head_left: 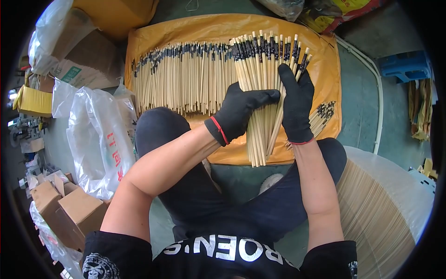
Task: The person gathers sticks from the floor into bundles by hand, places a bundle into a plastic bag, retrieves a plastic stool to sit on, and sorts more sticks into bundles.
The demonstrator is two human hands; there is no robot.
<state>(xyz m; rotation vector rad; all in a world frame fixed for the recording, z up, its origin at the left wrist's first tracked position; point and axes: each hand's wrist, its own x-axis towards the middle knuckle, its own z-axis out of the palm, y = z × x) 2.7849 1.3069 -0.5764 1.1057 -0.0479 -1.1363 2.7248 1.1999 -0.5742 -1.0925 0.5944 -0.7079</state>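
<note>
My left hand [241,109], in a black glove with a red cuff edge, is wrapped round a fanned bundle of wooden sticks [264,125] with dark patterned upper ends. At the bundle's right side is my right hand [297,100], also gloved, its fingers closed on a few of the sticks near their dark ends. Behind and to the left, a wide row of similar sticks [186,79] lies on an orange sheet [223,25]. A smaller pile of sticks [321,116] rests on the sheet at the right, beside my right wrist.
Clear plastic bags [95,139] and open cardboard boxes [79,204] stand at the left. A large plastic-wrapped bundle of sticks [371,209] is at the lower right. A blue stool [406,66] and a white pipe [378,93] are farther right.
</note>
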